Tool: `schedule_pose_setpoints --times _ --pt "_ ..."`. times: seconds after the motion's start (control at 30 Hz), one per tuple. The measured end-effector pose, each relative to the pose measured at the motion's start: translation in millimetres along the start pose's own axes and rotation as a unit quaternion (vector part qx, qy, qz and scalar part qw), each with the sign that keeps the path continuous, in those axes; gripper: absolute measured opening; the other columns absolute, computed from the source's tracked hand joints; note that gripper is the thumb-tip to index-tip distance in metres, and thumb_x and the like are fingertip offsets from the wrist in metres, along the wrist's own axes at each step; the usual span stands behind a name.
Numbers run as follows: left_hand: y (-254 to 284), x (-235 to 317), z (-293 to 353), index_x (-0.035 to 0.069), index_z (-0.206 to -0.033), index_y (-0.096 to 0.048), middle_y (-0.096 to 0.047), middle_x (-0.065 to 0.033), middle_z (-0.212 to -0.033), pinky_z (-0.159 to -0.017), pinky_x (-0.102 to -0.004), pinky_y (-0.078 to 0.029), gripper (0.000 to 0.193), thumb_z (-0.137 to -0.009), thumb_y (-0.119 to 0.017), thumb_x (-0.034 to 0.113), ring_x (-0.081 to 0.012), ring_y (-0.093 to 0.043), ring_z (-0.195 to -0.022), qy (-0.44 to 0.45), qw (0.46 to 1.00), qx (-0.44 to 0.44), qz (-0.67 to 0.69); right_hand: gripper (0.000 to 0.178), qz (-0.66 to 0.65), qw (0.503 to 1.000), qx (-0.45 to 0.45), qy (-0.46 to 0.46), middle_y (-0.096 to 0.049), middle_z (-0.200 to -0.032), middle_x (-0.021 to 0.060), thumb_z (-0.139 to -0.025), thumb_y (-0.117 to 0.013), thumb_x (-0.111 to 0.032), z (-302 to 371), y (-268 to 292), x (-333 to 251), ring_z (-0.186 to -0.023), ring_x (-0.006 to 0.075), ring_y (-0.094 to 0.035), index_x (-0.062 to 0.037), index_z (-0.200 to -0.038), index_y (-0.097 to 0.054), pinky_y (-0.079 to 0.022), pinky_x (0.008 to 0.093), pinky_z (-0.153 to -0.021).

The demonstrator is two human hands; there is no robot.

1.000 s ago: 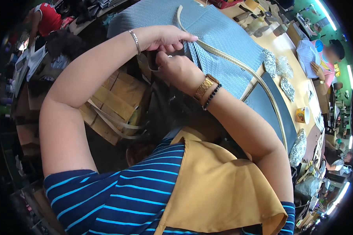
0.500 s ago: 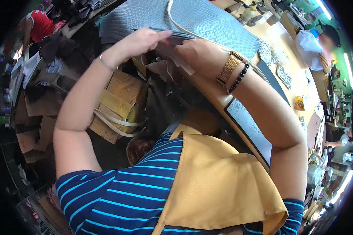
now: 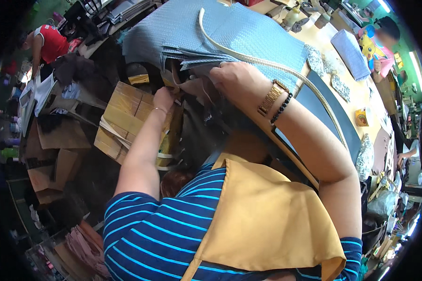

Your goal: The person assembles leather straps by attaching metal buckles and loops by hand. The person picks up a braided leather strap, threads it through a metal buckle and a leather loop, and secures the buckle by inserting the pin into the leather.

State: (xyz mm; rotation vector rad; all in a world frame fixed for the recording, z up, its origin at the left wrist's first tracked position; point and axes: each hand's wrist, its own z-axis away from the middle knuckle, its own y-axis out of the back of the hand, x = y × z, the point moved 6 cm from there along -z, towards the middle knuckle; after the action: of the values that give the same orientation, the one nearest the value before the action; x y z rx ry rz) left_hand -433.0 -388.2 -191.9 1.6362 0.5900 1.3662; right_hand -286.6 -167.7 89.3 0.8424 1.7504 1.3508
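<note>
My right hand (image 3: 237, 78) is closed at the near edge of the table, its fingers curled under. What it grips, if anything, is hidden. Beside its fingertips a brown flap of material (image 3: 199, 86) hangs off the edge. My left hand (image 3: 163, 99) is down below table height, over a taped cardboard box (image 3: 122, 110). Its fingers are curled together, and I cannot make out what is in them. Just beyond both hands lies a stack of light blue woven-textured sheets (image 3: 192, 55). A long pale strip (image 3: 272, 62) curves across the sheets and past my right forearm.
Along the right of the table are a dark flat panel (image 3: 321, 100), a yellow tub (image 3: 361, 117), a folded blue cloth (image 3: 350, 54) and patterned bundles. Loose cardboard (image 3: 61, 126) lies at left. One person in red is far left; another stands across the table.
My left hand has left the table edge beside my right hand and dropped toward the box. My right hand has shifted slightly nearer. The stacked sheets' edges now show.
</note>
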Motion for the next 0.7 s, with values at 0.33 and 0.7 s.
schedule_pose_setpoints --times 0.33,0.7 --pt "-53 -10 -55 0.011 -0.119 -0.064 -0.063 -0.0169 -0.122 -0.093 -0.0437 -0.051 0.058 -0.078 -0.065 0.053 -0.0339 -0.060 -0.114 0.138 0.988 -0.071 -0.013 0.013 -0.014 0.999 0.013 -0.025 -0.065 -0.084 0.0151 -0.084 -0.060 -0.017 0 8 2 -0.082 0.0338 -0.066 -0.0045 -0.086 -0.062 -0.055 0.0436 -0.070" --pt "-53 -30 10 0.003 -0.112 -0.064 -0.067 -0.0220 -0.108 -0.088 -0.0456 -0.051 0.053 -0.075 -0.070 0.040 -0.0386 -0.062 -0.104 0.062 0.997 -0.041 0.014 0.012 -0.020 0.999 0.012 -0.033 -0.065 -0.086 0.0151 -0.085 -0.058 -0.015 5 11 10 -0.084 0.0328 -0.066 -0.0043 -0.088 -0.062 -0.054 0.0430 -0.072"
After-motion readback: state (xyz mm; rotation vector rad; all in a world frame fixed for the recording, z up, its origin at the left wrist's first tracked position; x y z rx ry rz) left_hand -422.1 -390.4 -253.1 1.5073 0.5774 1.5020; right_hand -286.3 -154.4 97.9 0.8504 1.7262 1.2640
